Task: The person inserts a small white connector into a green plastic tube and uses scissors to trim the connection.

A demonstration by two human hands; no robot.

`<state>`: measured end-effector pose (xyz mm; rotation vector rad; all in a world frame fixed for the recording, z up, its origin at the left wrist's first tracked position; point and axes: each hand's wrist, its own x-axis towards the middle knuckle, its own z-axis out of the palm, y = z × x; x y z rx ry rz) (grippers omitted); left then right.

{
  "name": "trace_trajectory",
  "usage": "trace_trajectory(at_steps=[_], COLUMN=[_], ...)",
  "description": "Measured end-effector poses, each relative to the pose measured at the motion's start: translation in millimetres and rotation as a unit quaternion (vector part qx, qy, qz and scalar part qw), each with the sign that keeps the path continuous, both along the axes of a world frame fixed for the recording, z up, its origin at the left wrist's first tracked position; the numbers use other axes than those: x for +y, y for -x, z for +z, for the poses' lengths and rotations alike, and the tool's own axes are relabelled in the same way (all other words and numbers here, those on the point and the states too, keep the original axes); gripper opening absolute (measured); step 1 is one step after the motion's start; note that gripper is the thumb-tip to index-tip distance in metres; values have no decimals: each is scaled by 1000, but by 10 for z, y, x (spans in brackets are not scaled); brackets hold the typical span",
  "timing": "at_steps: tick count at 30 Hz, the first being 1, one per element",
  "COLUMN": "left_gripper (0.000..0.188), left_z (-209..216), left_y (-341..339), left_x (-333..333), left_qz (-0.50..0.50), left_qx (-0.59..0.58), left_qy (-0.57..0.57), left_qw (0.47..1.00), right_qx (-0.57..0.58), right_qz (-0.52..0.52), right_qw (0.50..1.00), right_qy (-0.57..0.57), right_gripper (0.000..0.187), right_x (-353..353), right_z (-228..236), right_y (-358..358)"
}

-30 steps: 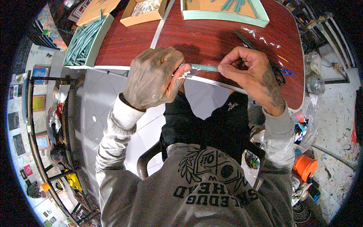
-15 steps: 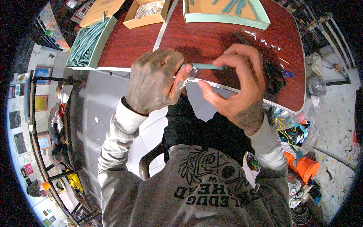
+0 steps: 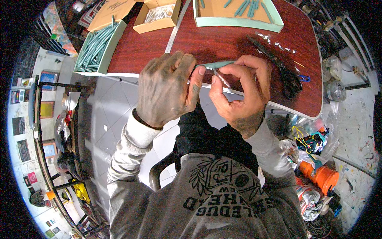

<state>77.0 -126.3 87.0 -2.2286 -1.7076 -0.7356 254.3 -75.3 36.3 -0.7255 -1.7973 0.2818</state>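
My left hand (image 3: 167, 83), dark-smudged on its back, is closed around one end of a slim grey-green stick (image 3: 218, 64). The stick points right, its far end close to the knuckles of my right hand (image 3: 246, 91). That hand is curled, thumb and forefinger nearly together at a thin whitish strip (image 3: 223, 79) slanting down from the stick. Whether both fingertips press on the strip is hard to see. Both hands are over the near edge of the dark red table (image 3: 151, 46).
Many similar sticks fill a pale green box (image 3: 105, 61) at the left. A cardboard box (image 3: 157, 26) holds white pieces; a shallow box (image 3: 238, 24) has several sticks. Black scissors (image 3: 289, 83) and white scraps (image 3: 278, 43) lie right. An orange container (image 3: 324, 175) sits below.
My right hand has moved left and its thumb and forefinger have come closer together. The whitish strip now hangs between the hands. My left hand keeps its grip on the stick.
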Motion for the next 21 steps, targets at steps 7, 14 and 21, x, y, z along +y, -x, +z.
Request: trace_trajectory(at_steps=[7, 14, 21], left_gripper=[24, 25, 26], left_z=[21, 18, 36], left_y=[-91, -163, -214], left_x=[4, 22, 24], left_qz=[24, 34, 29], left_qx=[14, 15, 2], left_qy=[-21, -68, -83], left_qw=[999, 997, 996], right_qx=[44, 87, 135], right_qz=[-2, -12, -9], right_qw=[998, 995, 990], right_qy=[37, 54, 45], right_gripper=[35, 23, 23], right_x=[-19, -91, -97], right_z=[32, 82, 96], right_y=[60, 80, 123])
